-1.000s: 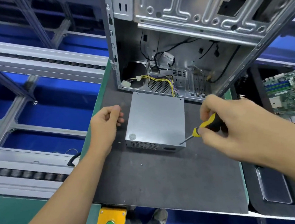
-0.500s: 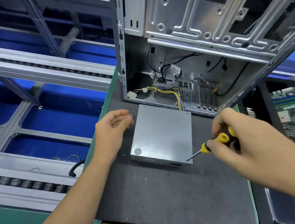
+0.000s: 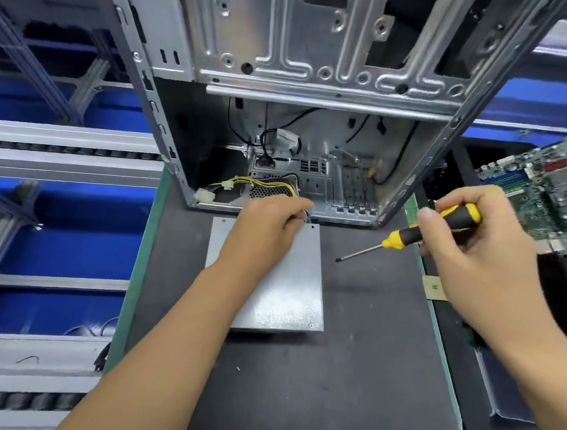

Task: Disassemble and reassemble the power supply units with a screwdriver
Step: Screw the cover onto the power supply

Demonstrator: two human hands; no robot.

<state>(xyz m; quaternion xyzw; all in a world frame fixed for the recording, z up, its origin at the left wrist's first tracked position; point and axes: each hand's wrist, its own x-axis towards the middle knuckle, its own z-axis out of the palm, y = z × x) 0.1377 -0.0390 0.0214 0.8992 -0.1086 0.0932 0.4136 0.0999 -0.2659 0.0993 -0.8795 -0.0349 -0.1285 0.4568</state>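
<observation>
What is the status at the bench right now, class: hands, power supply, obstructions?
Left hand on power supply far edge, by its wires. Right hand grips screwdriver, tip off the box. Open computer case stands right behind.

grey power supply unit (image 3: 290, 283), yellow-and-black screwdriver (image 3: 437, 227), dark grey mat (image 3: 347, 372)

Single view, head-worn wide-angle camera, looking forward and steeply down at dark mat (image 3: 347, 372) on bench. Close range: both forearms enter from bottom edge, left hand (image 3: 267, 227) and right hand (image 3: 469, 250) mid-frame. Open computer case (image 3: 319, 82) fills top centre, camera looking down into it. Straight rails bend near frame edges. Conveyor rails (image 3: 60, 149) at left, circuit board (image 3: 548, 195) at right edge.
</observation>
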